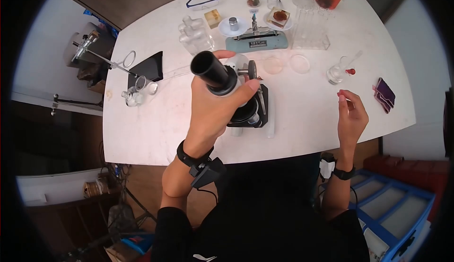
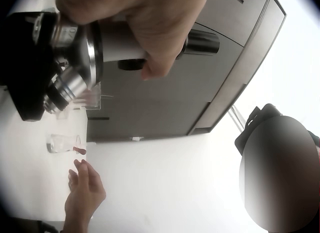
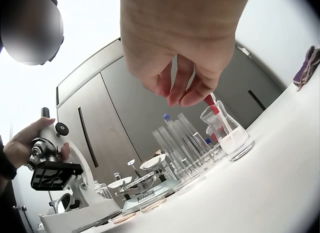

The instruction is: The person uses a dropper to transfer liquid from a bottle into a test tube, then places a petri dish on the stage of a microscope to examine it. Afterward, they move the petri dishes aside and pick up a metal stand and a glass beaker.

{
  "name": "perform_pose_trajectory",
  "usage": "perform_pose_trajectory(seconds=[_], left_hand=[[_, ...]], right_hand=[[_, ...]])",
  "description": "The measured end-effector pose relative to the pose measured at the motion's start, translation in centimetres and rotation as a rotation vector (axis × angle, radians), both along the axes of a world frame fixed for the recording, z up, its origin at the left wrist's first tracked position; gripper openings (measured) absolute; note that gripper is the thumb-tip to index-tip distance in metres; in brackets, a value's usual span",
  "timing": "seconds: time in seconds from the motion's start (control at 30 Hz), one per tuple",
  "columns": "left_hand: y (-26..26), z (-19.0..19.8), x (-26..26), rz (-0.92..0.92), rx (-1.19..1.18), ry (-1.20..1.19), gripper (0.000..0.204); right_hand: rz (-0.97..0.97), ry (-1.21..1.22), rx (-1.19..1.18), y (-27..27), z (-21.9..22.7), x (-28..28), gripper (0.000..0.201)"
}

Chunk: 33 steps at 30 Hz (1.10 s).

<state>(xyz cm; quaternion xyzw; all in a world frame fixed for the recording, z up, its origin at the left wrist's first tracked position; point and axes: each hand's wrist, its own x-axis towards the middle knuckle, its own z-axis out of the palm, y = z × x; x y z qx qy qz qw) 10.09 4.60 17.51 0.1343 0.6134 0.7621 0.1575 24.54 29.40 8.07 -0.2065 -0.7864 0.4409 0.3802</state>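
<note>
left hand (image 1: 215, 106) curls around the microscope (image 1: 236, 94) tube while right hand (image 1: 351, 115) hovers with loose, empty fingers; a 1-handed tug could tip it into nearby glassware.

The left hand (image 1: 213, 108) grips the microscope (image 1: 236, 91) at the table's (image 1: 156, 129) near middle. Just behind the grip stands the balance scale (image 1: 255, 37), with the test-tube rack (image 1: 309, 32) to its right. Left of the grip sits a ring stand (image 1: 101, 56). Right of it lie two petri dishes (image 1: 299, 63), a small flask (image 1: 336, 74) and, nearer, the right hand (image 1: 352, 115).
</note>
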Motion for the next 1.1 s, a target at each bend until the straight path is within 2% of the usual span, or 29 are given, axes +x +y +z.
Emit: perform_pose_trajectory(seconds=[0.23,0.67,0.87,0.93,0.97,1.03,1.1], left_hand=[[1.9,-1.7,0.6,-0.076,-0.069,0.105,0.056],[3.3,-1.8,0.7,-0.101,-0.088,0.060,0.064],[2.6,-2.0,0.3,-0.153,-0.120,0.099,0.067],[1.8,-2.3,-0.1,-0.232,-0.153,0.139,0.078],[1.4,-2.3,-0.5,-0.229,-0.155,0.136,0.078],[0.5,-2.2,-1.4,-0.321,-0.224,0.339,0.086],[-0.7,-2.1,-2.7,-0.345,-0.230,0.410,0.083]], right_hand=[[0.083,-0.006,0.010,-0.7,-0.4,-1.8,0.013],[0.274,-0.057,0.057,-0.8,-0.5,-7.1,0.019],[0.436,-0.203,0.229,-0.7,-0.6,-10.4,0.042],[0.493,-0.266,0.345,-0.7,-0.9,-11.3,0.055],[0.497,-0.268,0.343,-0.7,-1.1,-11.8,0.055],[0.561,-0.266,0.400,-0.8,-1.5,-12.6,0.065],[0.580,-0.289,0.408,-0.9,-1.8,-13.1,0.069]])
